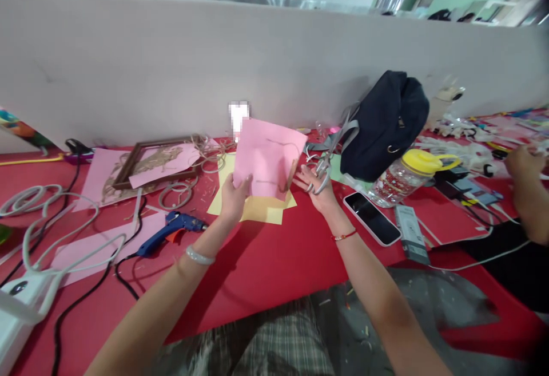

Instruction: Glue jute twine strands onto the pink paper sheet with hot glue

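Left hand (232, 198) pinches the pink paper sheet (268, 153) by its lower-left edge, suitable for something probably light and easily creased; right hand (318, 190), fingers apart, carries scissors (324, 166).

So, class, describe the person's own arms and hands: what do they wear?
Left hand: ungloved, with a smooth pale bangle near the wrist. Right hand: ungloved, with a thin red bracelet bearing small paler details. No sleeves are visible.
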Motion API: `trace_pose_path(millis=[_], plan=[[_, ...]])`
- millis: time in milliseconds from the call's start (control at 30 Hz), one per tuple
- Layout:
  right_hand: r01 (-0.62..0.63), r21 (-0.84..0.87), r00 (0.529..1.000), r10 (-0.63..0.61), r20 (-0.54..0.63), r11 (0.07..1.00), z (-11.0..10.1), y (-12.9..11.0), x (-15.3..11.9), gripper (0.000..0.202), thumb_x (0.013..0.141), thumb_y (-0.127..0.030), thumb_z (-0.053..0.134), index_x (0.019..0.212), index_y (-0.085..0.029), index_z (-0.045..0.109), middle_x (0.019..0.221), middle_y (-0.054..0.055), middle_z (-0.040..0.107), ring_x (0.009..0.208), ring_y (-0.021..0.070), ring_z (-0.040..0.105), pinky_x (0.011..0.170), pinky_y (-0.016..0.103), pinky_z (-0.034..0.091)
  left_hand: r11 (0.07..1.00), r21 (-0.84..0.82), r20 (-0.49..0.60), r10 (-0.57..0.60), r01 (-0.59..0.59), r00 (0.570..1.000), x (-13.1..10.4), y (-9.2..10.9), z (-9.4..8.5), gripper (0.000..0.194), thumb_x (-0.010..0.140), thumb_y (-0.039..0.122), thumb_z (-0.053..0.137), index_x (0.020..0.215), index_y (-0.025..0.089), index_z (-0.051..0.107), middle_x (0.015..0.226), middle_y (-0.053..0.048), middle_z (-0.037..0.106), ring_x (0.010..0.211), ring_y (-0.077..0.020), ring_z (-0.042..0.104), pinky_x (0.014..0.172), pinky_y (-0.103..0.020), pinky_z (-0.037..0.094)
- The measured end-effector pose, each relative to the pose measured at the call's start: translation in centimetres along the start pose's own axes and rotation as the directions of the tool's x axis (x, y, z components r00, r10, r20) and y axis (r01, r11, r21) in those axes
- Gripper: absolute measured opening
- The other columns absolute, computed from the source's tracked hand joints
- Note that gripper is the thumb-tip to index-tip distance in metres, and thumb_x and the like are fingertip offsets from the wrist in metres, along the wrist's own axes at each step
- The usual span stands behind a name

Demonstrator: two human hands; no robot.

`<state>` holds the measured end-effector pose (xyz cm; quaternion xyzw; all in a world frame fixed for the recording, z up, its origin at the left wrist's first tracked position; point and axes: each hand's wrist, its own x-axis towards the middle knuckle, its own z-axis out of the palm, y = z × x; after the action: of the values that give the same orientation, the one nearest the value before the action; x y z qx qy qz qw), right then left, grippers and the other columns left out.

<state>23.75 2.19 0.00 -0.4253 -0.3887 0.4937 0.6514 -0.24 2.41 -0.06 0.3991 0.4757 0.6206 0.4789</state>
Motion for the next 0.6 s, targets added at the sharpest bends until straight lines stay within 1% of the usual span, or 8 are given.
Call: trace_pose_path(millis=[67,167,300,367,433,467,533,600], plan=[[0.036,-0.056,0.997,-0.040,-0.059,0.998,0.4,0.8,0.1,0.074,0.056,-0.058,0.098,0.076,-0.029,0.033,0.091,0.001,0.071,0.105,0.0271,0.078,0.093,0.051,0.067,0.999,-0.017,0.042,-0.038,0.039,0.998,-1.7,-0.1,-0.5,0.055,0.068,0.049,0.090,0.106,0.019,0.065,0.094,-0.006,0.077,0.078,-0.0190,0.073,0.068,-0.030,0.059],[0.054,-0.119,0.994,-0.064,-0.085,0.991,0.8,1.5,0.4,0.078,0.051,-0.057,0.099,0.072,-0.029,0.030,0.077,-0.003,0.063,0.084,0.0223,0.074,0.083,0.045,0.066,0.996,-0.012,0.095,-0.081,0.083,0.992,-3.4,0.0,-1.4,0.061,0.066,0.055,0.091,0.109,0.019,0.066,0.096,-0.008,0.078,0.086,-0.0239,0.077,0.075,-0.035,0.062],[0.090,-0.236,0.989,-0.114,-0.090,0.967,0.4,-0.4,1.3,0.071,0.049,-0.052,0.099,0.070,-0.028,0.035,0.066,-0.009,0.050,0.068,0.0167,0.062,0.074,0.039,0.060,0.995,0.035,0.089,-0.096,0.093,0.991,-4.2,0.5,-2.9,0.065,0.066,0.056,0.094,0.111,0.021,0.063,0.110,-0.012,0.079,0.096,-0.0260,0.079,0.081,-0.037,0.064],[0.121,-0.312,0.982,-0.159,-0.099,0.942,-0.4,-2.9,2.0,0.063,0.053,-0.042,0.098,0.070,-0.027,0.040,0.066,-0.008,0.050,0.070,0.0170,0.059,0.074,0.037,0.056,0.995,0.104,0.079,-0.006,-0.003,0.997,-4.3,1.0,-4.0,0.066,0.076,0.061,0.087,0.121,0.022,0.059,0.131,-0.016,0.075,0.115,-0.0280,0.077,0.096,-0.041,0.063],[0.178,-0.420,0.963,-0.245,-0.112,0.890,-1.4,-5.7,2.6,0.050,0.057,-0.029,0.095,0.073,-0.026,0.047,0.069,-0.006,0.053,0.076,0.0181,0.059,0.078,0.038,0.053,0.930,0.325,0.175,0.117,-0.170,0.978,-4.5,1.6,-5.2,0.059,0.092,0.066,0.071,0.131,0.022,0.060,0.145,-0.018,0.069,0.134,-0.0310,0.069,0.113,-0.049,0.056],[0.244,-0.545,0.940,-0.334,-0.071,0.802,-1.7,-7.0,2.9,0.043,0.063,-0.026,0.091,0.075,-0.026,0.050,0.071,-0.005,0.054,0.077,0.0183,0.058,0.079,0.038,0.053,0.843,0.464,0.287,0.148,-0.273,0.946,-4.7,1.8,-5.7,0.057,0.099,0.066,0.061,0.134,0.021,0.062,0.149,-0.019,0.067,0.142,-0.0333,0.064,0.121,-0.053,0.050],[0.326,-0.639,0.911,-0.412,0.015,0.697,-2.1,-9.0,3.5,0.036,0.069,-0.023,0.086,0.077,-0.026,0.050,0.074,-0.004,0.053,0.077,0.0184,0.057,0.079,0.039,0.052,0.590,0.640,0.553,0.091,-0.493,0.828,-5.4,1.6,-6.5,0.057,0.108,0.062,0.048,0.142,0.019,0.064,0.159,-0.020,0.059,0.156,-0.0372,0.049,0.130,-0.060,0.038],[0.374,-0.593,0.895,-0.446,0.026,0.714,-1.8,-10.1,3.8,0.040,0.071,-0.025,0.086,0.076,-0.027,0.046,0.072,-0.005,0.049,0.075,0.0176,0.055,0.077,0.038,0.052,0.372,0.634,0.735,-0.016,-0.679,0.677,-6.4,0.8,-6.4,0.059,0.112,0.057,0.044,0.152,0.017,0.060,0.169,-0.020,0.048,0.164,-0.0384,0.034,0.134,-0.062,0.030]])
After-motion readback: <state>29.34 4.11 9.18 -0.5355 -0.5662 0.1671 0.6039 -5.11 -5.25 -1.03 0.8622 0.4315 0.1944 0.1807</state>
